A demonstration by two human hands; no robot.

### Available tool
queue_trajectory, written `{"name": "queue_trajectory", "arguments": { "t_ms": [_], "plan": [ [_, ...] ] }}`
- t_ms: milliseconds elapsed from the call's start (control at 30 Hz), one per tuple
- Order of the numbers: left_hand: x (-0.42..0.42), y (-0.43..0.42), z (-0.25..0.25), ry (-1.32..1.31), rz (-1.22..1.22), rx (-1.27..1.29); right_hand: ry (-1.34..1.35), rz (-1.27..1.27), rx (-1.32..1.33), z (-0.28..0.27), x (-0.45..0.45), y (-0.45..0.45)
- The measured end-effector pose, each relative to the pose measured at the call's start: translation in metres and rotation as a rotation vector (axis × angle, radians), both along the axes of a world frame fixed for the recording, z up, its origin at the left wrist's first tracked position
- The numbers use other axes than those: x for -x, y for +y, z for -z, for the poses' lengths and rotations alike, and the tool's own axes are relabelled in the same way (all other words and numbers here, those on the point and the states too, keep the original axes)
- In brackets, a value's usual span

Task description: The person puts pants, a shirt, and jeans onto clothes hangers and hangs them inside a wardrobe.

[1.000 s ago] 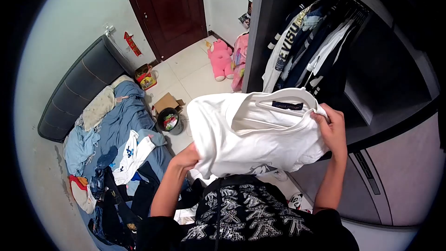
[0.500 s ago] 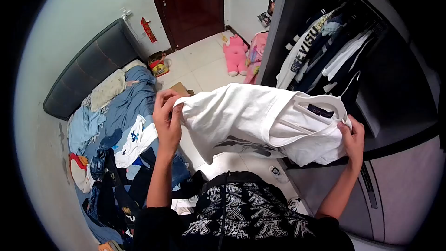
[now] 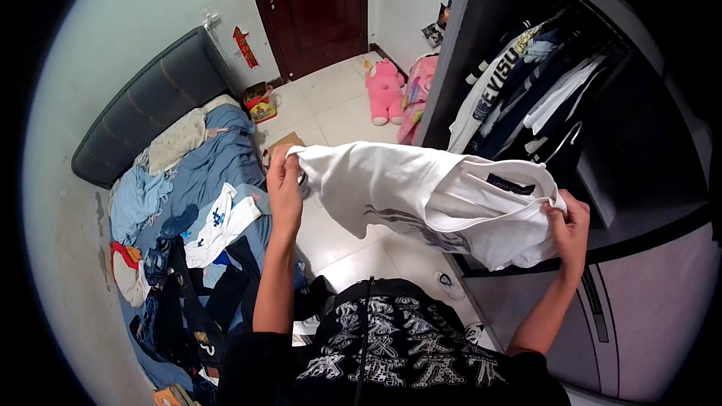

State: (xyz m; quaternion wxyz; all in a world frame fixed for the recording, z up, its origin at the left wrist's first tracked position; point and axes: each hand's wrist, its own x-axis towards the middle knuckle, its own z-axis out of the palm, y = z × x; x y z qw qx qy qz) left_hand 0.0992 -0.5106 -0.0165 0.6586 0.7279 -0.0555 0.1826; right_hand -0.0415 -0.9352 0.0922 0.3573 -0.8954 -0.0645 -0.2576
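Note:
A white T-shirt (image 3: pixel 380 177) with a grey print and a dark neck label hangs stretched between my hands. My left hand (image 3: pixel 284 195) pinches its far-left edge, fingers closed on the cloth. At the opposite side, my right hand (image 3: pixel 568 229) grips the fabric beside the neckline. Through the neck opening a white bar (image 3: pixel 475 186) shows inside, looking like part of a hanger; the rest of it is hidden by the cloth. The shirt's lower part sags in folds above the floor.
On the right an open wardrobe (image 3: pixel 440 83) holds several hung clothes (image 3: pixel 500 79). Clothes lie heaped on the bed (image 3: pixel 218 135) at left. A pink plush toy (image 3: pixel 385 90) lies on the floor near the brown door (image 3: pixel 312 15). A shoe (image 3: pixel 450 284) is by the wardrobe base.
My left hand has shifted a little to the right, still holding the shirt edge. The shirt hangs slightly lower and its folds have changed. The right hand has barely moved.

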Motion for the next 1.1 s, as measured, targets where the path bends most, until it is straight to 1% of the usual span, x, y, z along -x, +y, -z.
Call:
{"name": "queue_trajectory", "arguments": {
  "t_ms": [67,100,133,167,200,233,267,333,367,400,467,500,567,600,667,700,733,767,800,833,867,933,1000,1033,1067,1100],
  "plan": [
    [0.002,-0.008,0.007,0.170,0.104,0.430,0.000,0.000,-0.001,0.000,0.000,0.001],
    [0.008,-0.009,0.006,0.180,0.214,0.429,-0.081,0.041,0.022,0.004,0.000,0.001],
    [0.015,-0.010,0.004,0.180,0.215,0.430,-0.161,0.080,0.045,0.007,0.000,0.001],
    [0.022,-0.011,0.001,0.238,0.344,0.511,-0.160,0.080,0.046,0.007,0.000,0.002],
    [0.027,-0.011,-0.003,0.295,0.473,0.590,-0.104,0.098,-0.031,0.006,0.000,0.002],
    [0.027,-0.001,0.005,0.333,0.633,0.518,-0.047,0.115,-0.108,0.006,0.000,0.000],
    [0.029,0.000,0.005,0.334,0.633,0.517,-0.047,0.116,-0.109,0.007,0.000,-0.002],
    [0.035,-0.002,0.002,0.522,0.901,0.352,-0.046,0.151,-0.067,0.010,0.003,-0.007],
    [0.038,-0.006,0.006,0.590,0.914,0.322,-0.047,0.156,-0.068,0.010,0.004,-0.007],
    [0.044,-0.012,0.013,0.578,0.936,0.316,-0.044,0.167,-0.082,0.010,0.005,-0.007],
    [0.045,-0.022,0.025,0.478,1.006,0.220,-0.041,0.177,-0.096,0.012,0.005,-0.009],
    [0.042,-0.028,0.028,0.479,1.005,0.220,-0.088,0.181,-0.095,0.017,0.006,-0.012],
    [0.034,-0.041,0.031,0.419,0.651,0.156,-0.129,0.178,-0.090,0.018,0.009,-0.017],
    [0.030,-0.046,0.033,0.420,0.645,0.161,-0.127,0.155,-0.110,0.017,0.011,-0.018],
    [0.021,-0.058,0.036,0.212,0.595,-0.091,-0.129,0.130,-0.131,0.014,0.010,-0.018],
    [0.027,-0.068,0.030,0.099,0.491,-0.168,-0.127,0.145,-0.141,0.014,0.011,-0.018],
    [0.025,-0.066,0.041,0.097,0.493,-0.168,-0.125,0.161,-0.151,0.014,0.012,-0.019],
    [0.018,-0.061,0.060,0.197,0.519,-0.206,-0.128,0.165,-0.151,0.014,0.014,-0.020],
    [0.015,-0.061,0.061,0.295,0.547,-0.245,-0.133,0.185,-0.140,0.014,0.015,-0.021],
    [0.016,-0.062,0.063,0.264,0.481,-0.050,-0.137,0.207,-0.130,0.014,0.016,-0.022],
    [0.014,-0.058,0.064,0.263,0.487,-0.052,-0.139,0.213,-0.131,0.016,0.018,-0.025],
    [0.011,-0.042,0.051,0.172,0.234,0.054,-0.162,0.288,-0.149,0.020,0.023,-0.034],
    [0.008,-0.026,0.034,0.101,0.123,0.137,-0.135,0.310,-0.159,0.021,0.029,-0.046],
    [0.004,-0.011,0.029,0.094,0.068,0.030,-0.119,0.325,-0.137,0.021,0.031,-0.050],
    [-0.002,0.004,0.029,0.061,0.096,0.073,-0.103,0.337,-0.114,0.020,0.032,-0.052],
    [-0.004,0.008,0.021,0.079,0.073,0.228,-0.091,0.356,-0.118,0.018,0.034,-0.051]
  ]
}}
